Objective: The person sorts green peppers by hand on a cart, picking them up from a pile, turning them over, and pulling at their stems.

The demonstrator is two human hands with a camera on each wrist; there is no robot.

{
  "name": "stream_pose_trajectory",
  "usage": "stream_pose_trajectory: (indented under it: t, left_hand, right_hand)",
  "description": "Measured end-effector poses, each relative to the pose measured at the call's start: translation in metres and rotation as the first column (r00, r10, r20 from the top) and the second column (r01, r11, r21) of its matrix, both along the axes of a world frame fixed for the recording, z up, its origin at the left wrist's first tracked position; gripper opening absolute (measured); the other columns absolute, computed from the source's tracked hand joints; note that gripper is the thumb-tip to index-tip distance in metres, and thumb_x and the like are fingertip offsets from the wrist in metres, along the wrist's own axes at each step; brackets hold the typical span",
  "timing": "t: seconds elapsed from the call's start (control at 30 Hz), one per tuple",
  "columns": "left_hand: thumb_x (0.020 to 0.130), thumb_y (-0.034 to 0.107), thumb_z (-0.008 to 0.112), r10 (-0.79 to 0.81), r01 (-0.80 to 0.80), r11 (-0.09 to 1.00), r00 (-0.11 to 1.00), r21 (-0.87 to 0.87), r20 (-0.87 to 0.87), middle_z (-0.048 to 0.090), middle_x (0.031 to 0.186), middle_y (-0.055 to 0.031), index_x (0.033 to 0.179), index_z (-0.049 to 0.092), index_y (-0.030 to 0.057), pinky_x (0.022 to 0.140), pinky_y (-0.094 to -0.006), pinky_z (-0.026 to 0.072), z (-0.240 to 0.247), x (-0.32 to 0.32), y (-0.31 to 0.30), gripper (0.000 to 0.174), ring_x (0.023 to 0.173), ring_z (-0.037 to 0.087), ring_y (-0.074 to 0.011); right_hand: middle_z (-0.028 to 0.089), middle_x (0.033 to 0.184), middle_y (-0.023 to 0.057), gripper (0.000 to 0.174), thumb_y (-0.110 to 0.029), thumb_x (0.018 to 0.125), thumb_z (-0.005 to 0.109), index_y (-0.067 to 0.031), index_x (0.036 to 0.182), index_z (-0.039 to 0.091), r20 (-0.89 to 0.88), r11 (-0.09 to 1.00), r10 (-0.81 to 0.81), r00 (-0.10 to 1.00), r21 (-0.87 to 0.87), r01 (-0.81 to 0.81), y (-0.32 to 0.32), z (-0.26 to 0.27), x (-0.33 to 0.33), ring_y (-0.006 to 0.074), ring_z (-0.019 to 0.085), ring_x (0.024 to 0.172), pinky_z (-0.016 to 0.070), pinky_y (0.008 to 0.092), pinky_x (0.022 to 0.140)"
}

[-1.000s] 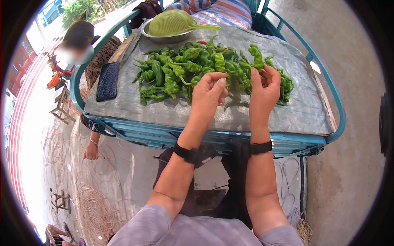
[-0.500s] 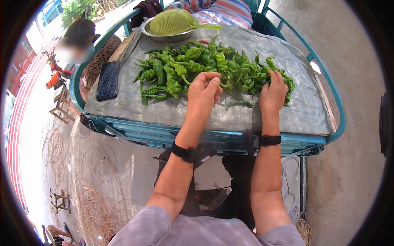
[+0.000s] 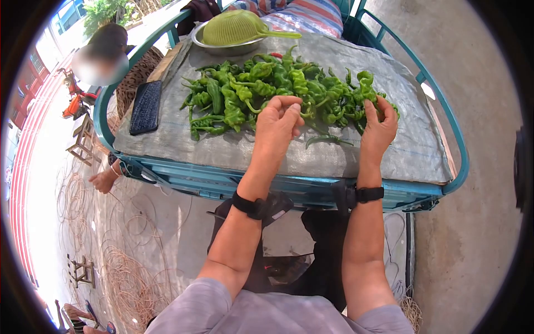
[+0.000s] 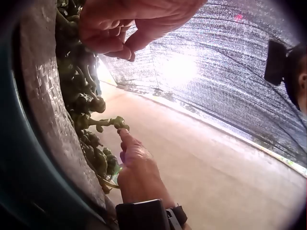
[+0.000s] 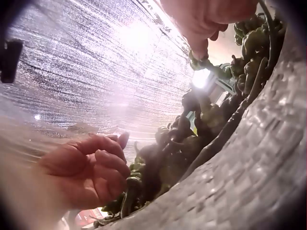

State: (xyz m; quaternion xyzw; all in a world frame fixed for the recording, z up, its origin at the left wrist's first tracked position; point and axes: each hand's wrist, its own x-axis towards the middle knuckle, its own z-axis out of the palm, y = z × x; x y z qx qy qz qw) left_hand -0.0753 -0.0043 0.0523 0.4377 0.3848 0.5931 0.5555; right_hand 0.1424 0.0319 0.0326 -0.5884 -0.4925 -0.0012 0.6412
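A pile of wrinkled green peppers point(image 3: 261, 89) covers the middle of the grey woven sheet point(image 3: 222, 150). At the pile's right end, my right hand point(image 3: 379, 131) pinches a green pepper point(image 3: 365, 83) between thumb and fingers; in the left wrist view this pepper point(image 4: 115, 123) points away from the fingertips. My left hand point(image 3: 276, 125) hovers over the front of the pile, fingers loosely curled and thumb near the index finger. No pepper shows in its grip in the left wrist view, where the hand point(image 4: 136, 24) appears at the top. One slim pepper point(image 3: 328, 139) lies in front of the pile.
A yellow-green strainer point(image 3: 233, 28) rests over a metal bowl point(image 3: 222, 50) at the back left. A dark phone point(image 3: 146, 108) lies near the left edge. Teal cart rails point(image 3: 445, 119) border the sheet. Another person point(image 3: 139, 72) sits beyond the left rail.
My right hand has moved right, let go of one pepper, reached into the pile's right end and lifted another. My left hand has shifted slightly left. The other person's hand has moved up.
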Motion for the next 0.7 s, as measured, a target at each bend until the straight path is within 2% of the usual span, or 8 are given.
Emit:
stream_pose_trajectory:
  t: [0.07, 0.17, 0.3, 0.4, 0.43, 0.53, 0.63, 0.7]
  left_hand:
    - [0.098, 0.018, 0.058, -0.006, 0.006, 1.0, 1.0, 0.01, -0.009, 0.061, 0.077, 0.002, 0.111, 0.063, 0.0054, 0.056, -0.0203, 0.0402, -0.002, 0.002, 0.0, 0.019, 0.062, 0.052, -0.0044]
    - [0.098, 0.017, 0.058, -0.026, 0.026, 0.999, 0.999, 0.019, -0.03, 0.061, 0.077, 0.002, 0.111, 0.063, 0.0054, 0.056, -0.0201, 0.0404, -0.001, 0.005, -0.001, 0.018, 0.062, 0.052, -0.0043]
    - [0.097, 0.015, 0.057, -0.071, 0.072, 0.996, 0.997, 0.055, -0.024, 0.06, 0.077, 0.0023, 0.11, 0.063, 0.0058, 0.056, -0.0194, 0.0406, -0.005, 0.009, 0.0, 0.017, 0.062, 0.052, -0.0042]
    - [0.096, 0.009, 0.058, -0.071, 0.071, 0.997, 0.997, 0.035, 0.005, 0.06, 0.077, -0.0009, 0.109, 0.06, 0.0002, 0.052, -0.0206, 0.0441, -0.004, 0.01, 0.001, 0.015, 0.063, 0.054, -0.0054]
    - [0.097, 0.011, 0.057, -0.068, 0.069, 0.997, 0.998, 0.034, -0.015, 0.06, 0.077, 0.0, 0.109, 0.061, 0.0021, 0.053, -0.0201, 0.0428, -0.005, 0.01, 0.001, 0.016, 0.062, 0.053, -0.005]
    - [0.097, 0.014, 0.057, -0.055, 0.057, 0.998, 0.997, 0.029, -0.06, 0.061, 0.077, 0.0017, 0.11, 0.063, 0.0057, 0.055, -0.019, 0.0405, -0.007, 0.008, 0.001, 0.017, 0.062, 0.053, -0.0042]
    - [0.097, 0.014, 0.057, -0.039, 0.042, 0.999, 0.996, 0.034, -0.077, 0.061, 0.077, 0.0014, 0.11, 0.063, 0.0053, 0.055, -0.0191, 0.0409, -0.007, 0.007, 0.003, 0.017, 0.062, 0.053, -0.0043]
    - [0.098, 0.014, 0.057, -0.035, 0.038, 0.999, 0.995, 0.036, -0.09, 0.061, 0.078, 0.0012, 0.11, 0.063, 0.0051, 0.055, -0.0191, 0.0413, -0.007, 0.005, 0.003, 0.017, 0.063, 0.054, -0.0043]
  right_hand:
    - [0.063, 0.108, 0.0054, 0.027, -0.018, 0.087, 0.075, -0.0091, 0.111, 0.067, -0.236, 0.96, 0.254, 0.938, 0.184, -0.213, -0.003, -0.002, -0.006, 0.0159, 0.057, 0.096, 0.0463, 0.029, 0.082]
    - [0.064, 0.102, 0.005, 0.026, -0.015, 0.089, 0.073, -0.0069, 0.112, 0.066, -0.195, 0.95, 0.272, 0.942, 0.211, -0.231, -0.011, 0.007, -0.024, 0.013, 0.058, 0.092, 0.0466, 0.0262, 0.078]
    - [0.068, 0.101, 0.0069, 0.027, -0.017, 0.089, 0.073, -0.0072, 0.114, 0.067, -0.056, 0.976, 0.175, 0.983, 0.137, -0.166, -0.007, 0.005, -0.04, 0.0162, 0.059, 0.096, 0.0472, 0.0287, 0.083]
    - [0.069, 0.101, 0.0075, 0.029, -0.019, 0.09, 0.07, -0.0092, 0.116, 0.067, 0.105, 0.985, 0.167, 0.98, 0.019, -0.17, -0.008, 0.009, -0.05, 0.0203, 0.059, 0.097, 0.0474, 0.0311, 0.086]
    - [0.069, 0.101, 0.0077, 0.029, -0.013, 0.09, 0.066, -0.0101, 0.119, 0.067, 0.21, 0.991, 0.131, 0.969, -0.053, -0.123, -0.006, 0.006, -0.05, 0.0237, 0.058, 0.101, 0.046, 0.0342, 0.091]
    - [0.069, 0.106, 0.0084, 0.029, -0.008, 0.089, 0.063, -0.0099, 0.118, 0.066, 0.487, 0.995, 0.083, 0.869, 0.002, -0.096, -0.005, 0.005, -0.049, 0.0263, 0.058, 0.103, 0.0436, 0.0369, 0.095]
    - [0.067, 0.109, 0.0084, 0.027, -0.006, 0.088, 0.061, -0.0103, 0.115, 0.067, 0.367, 0.994, -0.023, 0.93, 0.111, -0.019, 0.001, 0.005, -0.044, 0.0286, 0.057, 0.105, 0.0427, 0.0398, 0.096]
    - [0.065, 0.111, 0.008, 0.024, -0.008, 0.089, 0.061, -0.0104, 0.112, 0.067, 0.283, 0.996, -0.087, 0.955, 0.027, 0.083, 0.001, 0.004, -0.03, 0.0296, 0.056, 0.105, 0.0433, 0.041, 0.094]
